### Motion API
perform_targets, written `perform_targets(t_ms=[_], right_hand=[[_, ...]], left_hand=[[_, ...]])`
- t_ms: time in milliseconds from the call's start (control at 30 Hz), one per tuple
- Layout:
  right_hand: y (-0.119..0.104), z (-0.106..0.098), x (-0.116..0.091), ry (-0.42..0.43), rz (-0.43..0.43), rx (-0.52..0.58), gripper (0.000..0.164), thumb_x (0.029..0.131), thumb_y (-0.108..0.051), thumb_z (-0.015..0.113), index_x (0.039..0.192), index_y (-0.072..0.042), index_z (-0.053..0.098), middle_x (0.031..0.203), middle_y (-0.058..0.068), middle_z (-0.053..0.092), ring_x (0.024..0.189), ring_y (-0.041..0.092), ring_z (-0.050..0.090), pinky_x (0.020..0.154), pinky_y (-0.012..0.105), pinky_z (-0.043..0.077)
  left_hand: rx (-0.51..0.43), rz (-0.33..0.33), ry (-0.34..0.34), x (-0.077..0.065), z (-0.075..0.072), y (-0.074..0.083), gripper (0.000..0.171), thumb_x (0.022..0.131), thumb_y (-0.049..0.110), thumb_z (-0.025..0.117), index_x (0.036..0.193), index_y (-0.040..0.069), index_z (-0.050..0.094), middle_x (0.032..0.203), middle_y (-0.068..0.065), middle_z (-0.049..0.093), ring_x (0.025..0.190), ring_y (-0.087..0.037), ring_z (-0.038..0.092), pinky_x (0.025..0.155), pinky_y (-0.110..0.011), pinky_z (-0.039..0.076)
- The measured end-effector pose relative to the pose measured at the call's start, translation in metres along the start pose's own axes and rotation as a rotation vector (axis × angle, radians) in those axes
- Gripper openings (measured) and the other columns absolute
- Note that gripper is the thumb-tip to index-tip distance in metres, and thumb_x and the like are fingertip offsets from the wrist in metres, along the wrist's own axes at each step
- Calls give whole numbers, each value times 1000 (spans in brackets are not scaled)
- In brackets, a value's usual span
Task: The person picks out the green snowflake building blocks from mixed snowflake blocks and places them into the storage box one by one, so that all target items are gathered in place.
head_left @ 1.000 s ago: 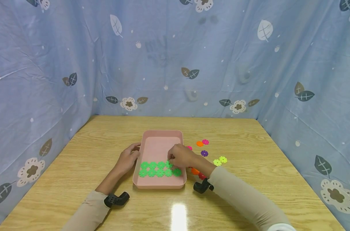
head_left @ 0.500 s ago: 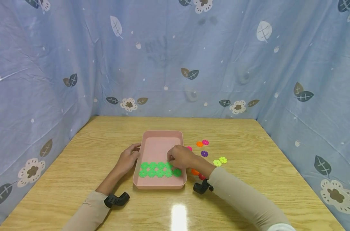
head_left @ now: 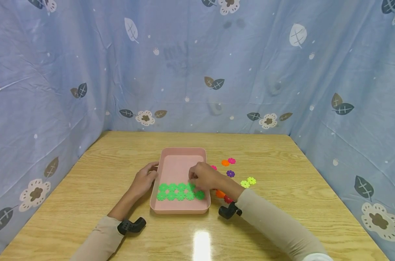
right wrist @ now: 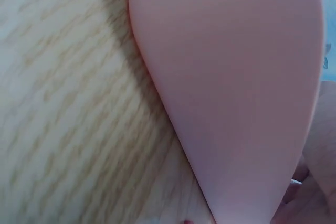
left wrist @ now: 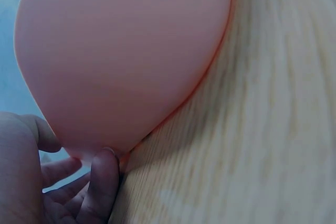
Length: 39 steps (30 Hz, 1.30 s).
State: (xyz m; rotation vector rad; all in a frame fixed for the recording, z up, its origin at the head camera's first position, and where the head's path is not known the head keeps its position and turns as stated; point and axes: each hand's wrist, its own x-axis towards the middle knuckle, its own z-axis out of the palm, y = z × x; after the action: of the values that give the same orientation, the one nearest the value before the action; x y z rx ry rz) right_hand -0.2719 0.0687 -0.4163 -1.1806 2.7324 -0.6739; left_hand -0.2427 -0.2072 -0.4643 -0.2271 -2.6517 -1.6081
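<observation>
A pink tray (head_left: pixel 183 211) lies on the table, with green flower-shaped discs (head_left: pixel 181 195) in two rows at its near end. My left hand (head_left: pixel 145 181) holds the tray's left wall; in the left wrist view its thumb (left wrist: pixel 104 182) presses the outside of the pink wall. Over the right side of the tray, my right hand (head_left: pixel 204 176) has its fingers curled down at a green disc (head_left: pixel 190 187) in the upper row, seeming to pinch it. The right wrist view shows mostly the tray's outer wall (right wrist: pixel 226 77), which hides the fingertips.
To the right of the tray lie loose discs: orange (head_left: pixel 225 163), pink (head_left: pixel 231 161), purple (head_left: pixel 230 173), yellow (head_left: pixel 245 184) and red (head_left: pixel 228 199). Some are partly covered by the right forearm. A patterned blue curtain (head_left: pixel 197 72) surrounds the wooden table (head_left: pixel 119 148).
The right hand's fingers have shifted slightly at the same green disc. The left hand and the tray stay where they were.
</observation>
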Motion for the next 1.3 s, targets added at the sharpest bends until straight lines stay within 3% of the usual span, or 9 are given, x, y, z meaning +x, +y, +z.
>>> perform_targets(t_ms=[133, 433, 667, 1033, 1300], right_hand=[[3, -2, -2, 47, -21, 27, 6, 92, -8, 70, 93, -3, 72, 82, 3, 68, 81, 15, 51, 73, 27, 49], [11, -19, -7, 114, -45, 62, 15, 92, -2, 63, 104, 2, 71, 96, 8, 72, 87, 21, 67, 77, 30, 56], [14, -33, -14, 151, -6, 106, 12, 94, -4, 65, 104, 2, 70, 95, 6, 66, 86, 20, 61, 75, 30, 54], [28, -51, -26, 227, -50, 30, 8, 91, -2, 68, 98, -1, 71, 88, 5, 69, 80, 23, 59, 73, 34, 52], [37, -59, -39, 244, -15, 43, 9, 93, -3, 67, 101, -2, 71, 90, 3, 70, 85, 20, 62, 75, 36, 52]], left_hand=[[2, 3, -5, 0, 0, 0, 50, 101, 19, 42, 150, 7, 45, 133, -19, 59, 114, -33, 61, 95, -45, 51], [12, -13, 0, 1, 0, -1, 51, 101, 19, 41, 150, 6, 45, 134, -19, 59, 116, -33, 61, 96, -45, 50], [-2, -24, -5, 0, -1, 0, 51, 101, 20, 42, 151, 7, 45, 135, -18, 59, 117, -34, 60, 98, -46, 50], [7, -7, 2, 1, 0, 0, 50, 101, 19, 42, 149, 8, 47, 133, -17, 60, 118, -33, 60, 100, -48, 48], [-1, -7, 2, 1, 0, -1, 50, 101, 19, 42, 149, 8, 47, 133, -17, 60, 115, -32, 61, 97, -45, 49]])
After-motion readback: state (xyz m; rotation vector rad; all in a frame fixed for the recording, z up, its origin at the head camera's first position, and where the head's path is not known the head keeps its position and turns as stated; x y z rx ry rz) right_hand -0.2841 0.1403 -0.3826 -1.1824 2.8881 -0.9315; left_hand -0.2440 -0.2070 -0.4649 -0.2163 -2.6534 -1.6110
